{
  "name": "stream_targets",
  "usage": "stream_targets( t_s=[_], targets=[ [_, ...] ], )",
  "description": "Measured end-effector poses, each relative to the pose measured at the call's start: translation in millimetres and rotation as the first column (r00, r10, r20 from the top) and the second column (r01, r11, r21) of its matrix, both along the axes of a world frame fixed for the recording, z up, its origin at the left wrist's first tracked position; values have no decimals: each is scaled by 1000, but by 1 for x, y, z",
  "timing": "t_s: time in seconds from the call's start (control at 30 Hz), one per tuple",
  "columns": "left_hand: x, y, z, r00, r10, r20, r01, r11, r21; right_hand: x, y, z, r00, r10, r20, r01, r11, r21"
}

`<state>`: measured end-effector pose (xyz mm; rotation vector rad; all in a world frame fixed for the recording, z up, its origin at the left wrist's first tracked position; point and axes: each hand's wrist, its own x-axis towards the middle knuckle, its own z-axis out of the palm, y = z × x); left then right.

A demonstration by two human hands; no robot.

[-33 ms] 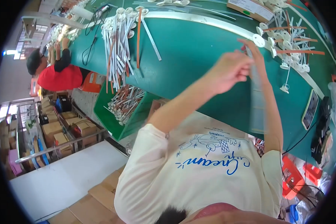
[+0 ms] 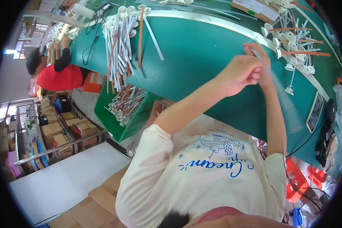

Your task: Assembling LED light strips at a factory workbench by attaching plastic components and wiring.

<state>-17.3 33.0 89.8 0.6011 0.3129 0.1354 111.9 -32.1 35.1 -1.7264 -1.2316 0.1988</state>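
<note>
A: Hands first. State?
B: Left hand (image 2: pixel 242 76): fingers curled closed, raised over the green tabletop (image 2: pixel 186 64). Anything inside the curl is hidden; cannot tell. Right hand (image 2: pixel 263 56): fingers bent, gripping a pale strip. The hands meet or overlap in this view; contact cannot be confirmed.

A: Position of the pale strip (image 2: pixel 256 53)?
B: Right of centre on the bench side. A short silver-grey length shows between the hands. A see-through, blurred streak runs nearward past the right forearm; its end is not readable.

A: Nearest item to the fingers?
B: White disc (image 2: pixel 258 37), just beyond the right hand, by the white rail (image 2: pixel 201 18). Cannot tell whether it joins the strip.

A: Bench, left side?
B: Far left: heap of silver and brown strips with white discs (image 2: pixel 119 57), strip ends hanging over the near edge. Dark cable (image 2: pixel 88 53) left of it. Below that edge, a green bin (image 2: pixel 139 116) holding more of the same kind.

A: Right side?
B: Second heap of discs and strips (image 2: pixel 297 45), far right; cardboard box (image 2: pixel 254 9) beyond it. Phone (image 2: pixel 314 113), near right, lying on the tabletop.

A: Others present?
B: Co-worker in red (image 2: pixel 60 78), far left, both hands at the bench.
</note>
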Motion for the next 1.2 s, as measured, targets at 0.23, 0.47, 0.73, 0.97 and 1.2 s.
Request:
stream_targets(
  t_s=[0.23, 0.47, 0.73, 0.97, 1.2],
  targets=[
    [27, 2, -38, 908, 252, 334, -329, -62, 942, 24, -57, 29, 849, -26, -527, 5, 999, -42],
    [34, -21, -68, 992, -117, 50, -50, -3, 999, 9, -105, 36, 812, -74, -578, 46, 997, -64],
    [37, -31, -75, 995, -31, 92, -95, -134, 986, 7, -121, 29, 868, -277, -413, 211, 957, -201],
    [31, -25, -71, 997, -72, -9, 10, 12, 1000, -4, -109, 33, 873, -339, -351, 232, 921, -312],
    [32, -27, -67, 998, -19, 62, -62, -11, 998, -11, -102, 38, 892, -361, -272, 257, 900, -351]
  ],
)
